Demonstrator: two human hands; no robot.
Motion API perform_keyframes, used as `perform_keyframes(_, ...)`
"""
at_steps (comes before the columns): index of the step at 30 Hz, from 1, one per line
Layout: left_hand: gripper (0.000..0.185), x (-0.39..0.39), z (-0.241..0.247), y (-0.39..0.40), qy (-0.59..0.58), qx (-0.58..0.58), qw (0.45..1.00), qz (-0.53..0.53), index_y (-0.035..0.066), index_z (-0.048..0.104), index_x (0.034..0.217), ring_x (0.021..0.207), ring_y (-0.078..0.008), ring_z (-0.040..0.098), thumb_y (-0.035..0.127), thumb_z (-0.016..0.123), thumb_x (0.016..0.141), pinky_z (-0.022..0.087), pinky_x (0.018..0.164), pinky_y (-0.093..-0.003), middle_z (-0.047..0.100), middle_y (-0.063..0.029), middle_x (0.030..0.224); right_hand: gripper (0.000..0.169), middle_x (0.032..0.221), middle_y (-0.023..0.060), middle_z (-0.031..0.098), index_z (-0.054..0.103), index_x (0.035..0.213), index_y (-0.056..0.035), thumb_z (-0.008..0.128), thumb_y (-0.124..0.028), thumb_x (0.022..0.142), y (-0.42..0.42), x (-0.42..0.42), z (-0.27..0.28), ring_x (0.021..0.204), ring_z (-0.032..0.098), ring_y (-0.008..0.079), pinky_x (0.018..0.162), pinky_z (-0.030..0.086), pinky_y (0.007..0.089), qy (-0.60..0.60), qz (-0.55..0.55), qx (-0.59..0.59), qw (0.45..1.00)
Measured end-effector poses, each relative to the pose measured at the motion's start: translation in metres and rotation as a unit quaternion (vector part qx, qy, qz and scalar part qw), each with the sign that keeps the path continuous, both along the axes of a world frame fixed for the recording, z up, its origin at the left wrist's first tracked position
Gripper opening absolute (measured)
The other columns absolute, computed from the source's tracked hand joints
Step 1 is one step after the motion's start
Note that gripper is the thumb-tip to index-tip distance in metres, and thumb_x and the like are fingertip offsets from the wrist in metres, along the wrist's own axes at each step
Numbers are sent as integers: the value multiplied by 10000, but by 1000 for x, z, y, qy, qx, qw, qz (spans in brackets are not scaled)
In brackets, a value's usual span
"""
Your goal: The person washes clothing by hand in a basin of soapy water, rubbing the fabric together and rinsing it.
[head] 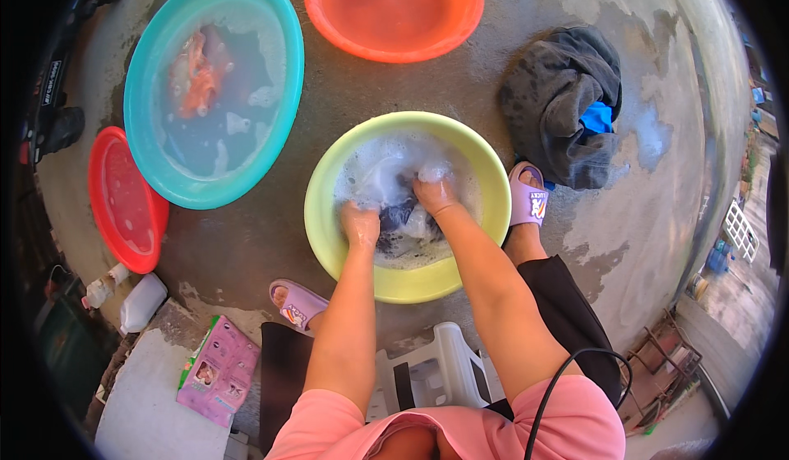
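Observation:
A yellow-green plastic basin [407, 285] in front of me holds foamy water and a wet cloth with dark and white areas [397, 215]. My left hand [360, 223] dips into the suds at the basin's left side, beside the cloth, with its fingers under the foam. Farther in and to the right, my right hand [435, 195] is at the cloth's upper right edge, and white foam covers its fingers. Whether either hand grips the cloth cannot be made out.
A turquoise tub [212, 196] of cloudy water holds an orange cloth [202, 84]. Nearby stand an orange basin [394, 52] and a red basin [137, 261]. Dark garments [555, 102] are heaped at right. A pink packet [220, 370] and a white plastic stool [453, 361] are close to me.

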State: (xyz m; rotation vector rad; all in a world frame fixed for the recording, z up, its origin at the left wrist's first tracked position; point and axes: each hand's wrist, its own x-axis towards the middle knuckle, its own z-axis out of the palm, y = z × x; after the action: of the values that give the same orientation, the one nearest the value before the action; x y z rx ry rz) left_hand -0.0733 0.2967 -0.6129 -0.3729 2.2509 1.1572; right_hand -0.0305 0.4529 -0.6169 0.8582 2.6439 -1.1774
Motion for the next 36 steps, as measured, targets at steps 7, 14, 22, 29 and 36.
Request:
perform_keyframes(7, 226, 9, -1, -2, -320, 372, 819, 298, 84, 558, 940, 745, -186, 556, 306, 560, 898, 464, 672, -325, 582, -24, 828, 296, 600, 172, 550, 573, 740, -37, 615, -290, 887, -79, 8, 68, 537, 535, 385, 535, 453, 410, 156, -36, -171, 972)
perform_keyframes(14, 231, 31, 27, 13, -300, 327, 816, 369, 109, 565, 891, 762, -156, 590, 335, 524, 924, 477, 668, -292, 578, -7, 824, 340, 582, 170, 567, 565, 579, -70, 604, -245, 867, -62, -11, 60, 559, 570, 370, 496, 452, 441, 111, -115, -31, 987)
perform_keyframes(22, 190, 9, 29, 12, -338, 341, 807, 344, 66, 579, 915, 753, -200, 596, 253, 545, 922, 515, 714, -341, 600, -48, 824, 410, 593, 208, 538, 528, 598, -31, 584, -302, 901, -42, -13, 49, 553, 527, 403, 505, 419, 438, 109, -84, -76, 988)
perform_keyframes(29, 318, -17, 31, -7, -129, 261, 928, 232, -18, 578, 1094, 929, -227, 566, 207, 598, 871, 466, 817, -341, 592, -124, 1036, 337, 748, 137, 615, 580, 793, -21, 626, -344, 877, 13, -12, 26, 709, 593, 354, 653, 463, 444, 170, -78, 20, 982)
perform_keyframes(36, 497, -6, 5, 1, -130, 122, 980, 91, -59, 540, 1155, 932, -224, 584, 290, 701, 839, 464, 855, -338, 604, -117, 1103, 233, 800, 174, 633, 646, 933, -35, 669, -230, 807, 0, -6, 14, 809, 615, 366, 734, 490, 421, 16, -14, -69, 997)
